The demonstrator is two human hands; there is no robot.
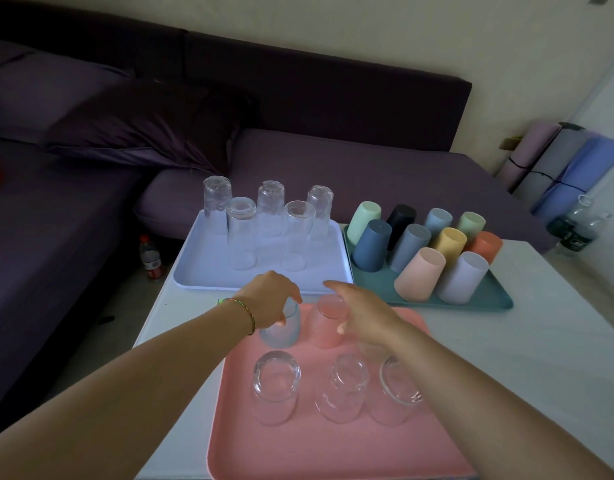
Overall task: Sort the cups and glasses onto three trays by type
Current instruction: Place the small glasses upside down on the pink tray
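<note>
A pink tray point(298, 452) lies nearest me with three short clear glasses point(276, 389) upside down in its front row. My left hand point(270, 299) grips a short textured glass point(281, 332) from above at the tray's back left corner. Beside it stands another short glass point(324, 323); my right hand point(361, 313) is at its right side with fingers stretched out, and whether it touches the glass is unclear. Behind, a pale lavender tray point(201, 268) holds several tall clear glasses point(241, 233) upside down. A teal tray point(489, 301) holds several coloured plastic cups point(419, 273) upside down.
The trays sit on a white table point(541, 341) pushed against a purple sofa point(333, 161). A drink bottle point(149, 254) stands on the floor at the left. Rolled mats point(558, 161) and water bottles point(575, 223) are at the right wall.
</note>
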